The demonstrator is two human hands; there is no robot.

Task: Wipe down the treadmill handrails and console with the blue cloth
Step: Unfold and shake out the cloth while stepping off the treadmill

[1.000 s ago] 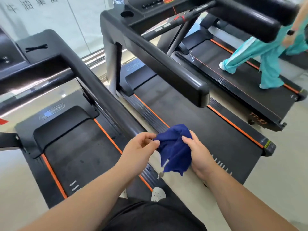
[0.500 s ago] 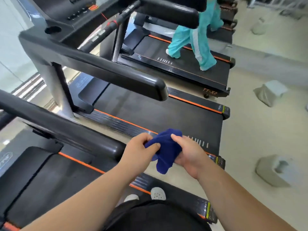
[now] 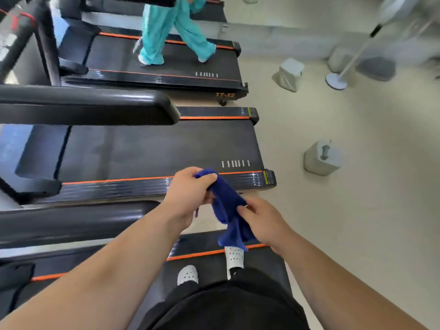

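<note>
The blue cloth hangs crumpled between both hands in front of me. My left hand pinches its upper end and my right hand grips its lower part. A black handrail of the treadmill I stand on runs in from the left and ends just left of my left hand. A second black handrail, on the neighbouring treadmill, lies further off. No console shows in this view.
I stand in white shoes on a black treadmill belt. Beyond lies the neighbouring treadmill, then a far one where a person in teal trousers walks. Grey blocks and a white floor stand sit on the beige floor to the right.
My view has swung right and down, away from the console, so the floor fills the right side. The hands have pulled apart, stretching the cloth out longer.
</note>
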